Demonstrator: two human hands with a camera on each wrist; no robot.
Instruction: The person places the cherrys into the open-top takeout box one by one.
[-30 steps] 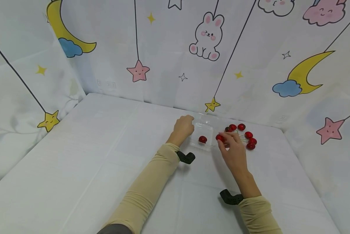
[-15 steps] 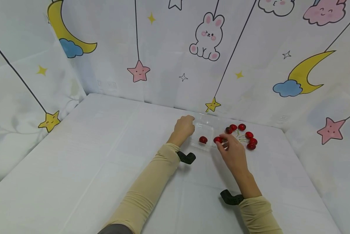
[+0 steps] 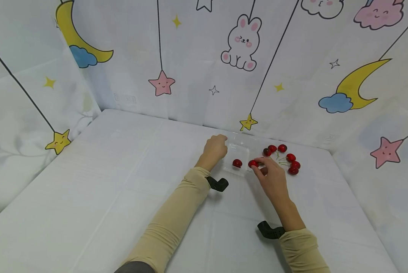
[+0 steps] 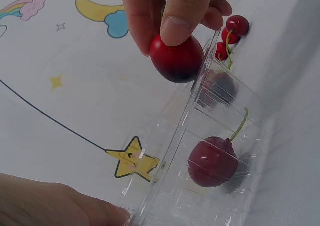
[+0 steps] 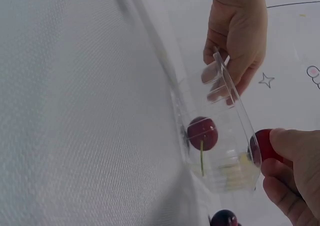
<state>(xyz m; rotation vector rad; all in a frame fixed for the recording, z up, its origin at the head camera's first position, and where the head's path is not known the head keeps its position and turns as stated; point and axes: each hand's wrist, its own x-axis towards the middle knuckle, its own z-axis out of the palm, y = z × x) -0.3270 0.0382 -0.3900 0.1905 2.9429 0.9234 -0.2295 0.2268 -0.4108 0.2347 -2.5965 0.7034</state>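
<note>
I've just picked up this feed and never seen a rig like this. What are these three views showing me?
There is no robot here: these are a person's bare hands. The wide picture comes from a camera on the person's head; the other two come from cameras on each wrist, so they look tilted. The black fittings at the wrists may be those cameras.

On the white table stands a clear plastic box with one cherry inside. To its right lie several loose cherries, some with stems showing.

The left hand grips the box's side. The right hand pinches another cherry at the box's rim.
</note>
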